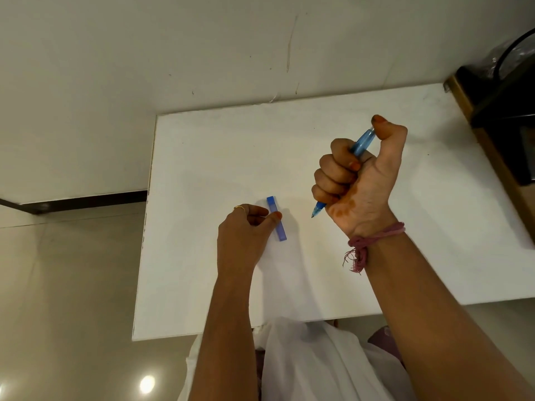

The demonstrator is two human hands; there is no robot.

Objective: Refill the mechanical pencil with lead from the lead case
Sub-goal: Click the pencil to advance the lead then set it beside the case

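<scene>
The right hand [357, 180] fists the blue mechanical pencil [341, 172], thumb on its far-end cap, while the left hand [246, 227] pinches the blue lead case [276, 219] flat on the white table [376, 270], so refilling looks barely begun: next, uncap both.

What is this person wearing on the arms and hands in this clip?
Both forearms are bare, with no sleeves. The left hand has a thin gold ring on one finger. The right hand has a pink frayed thread band tied at the wrist and orange-stained fingertips.
</scene>
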